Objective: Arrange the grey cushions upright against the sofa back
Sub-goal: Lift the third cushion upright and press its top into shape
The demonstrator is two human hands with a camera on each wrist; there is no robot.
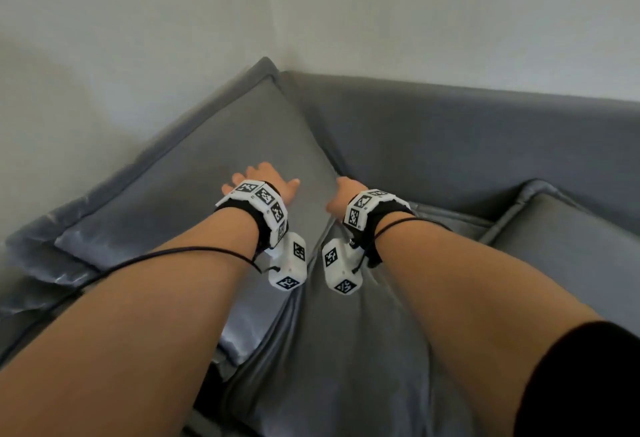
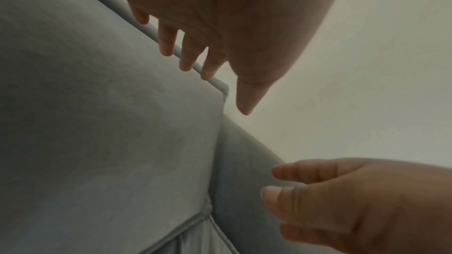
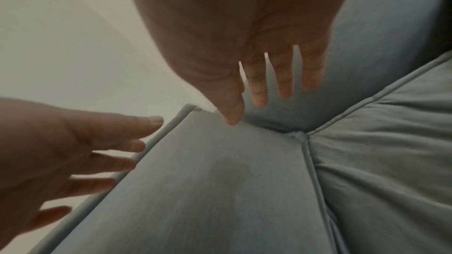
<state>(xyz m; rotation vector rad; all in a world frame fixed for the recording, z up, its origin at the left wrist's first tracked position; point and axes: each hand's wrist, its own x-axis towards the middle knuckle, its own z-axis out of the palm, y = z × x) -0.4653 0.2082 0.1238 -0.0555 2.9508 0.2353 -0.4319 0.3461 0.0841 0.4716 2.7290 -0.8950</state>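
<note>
A large grey cushion [image 1: 207, 173] with a piped edge leans in the sofa's left corner, its top corner against the wall. Both my hands hover over its face and hold nothing. My left hand [image 1: 256, 173] has its fingers straight and spread near the cushion's [image 2: 97, 123] upper edge. My right hand [image 1: 341, 187] is at the cushion's right edge, where it meets the sofa back [image 1: 450, 131]. The right wrist view shows that hand [image 3: 257, 103] with straight fingers, its thumb close to the cushion's [image 3: 208, 190] rim. A second grey cushion [image 1: 571, 235] lies tilted at the right.
A pale wall [image 1: 311, 3] rises directly behind and to the left of the sofa. The grey seat [image 1: 346, 350] runs under my forearms. Black cables run from both wrist cameras along my arms.
</note>
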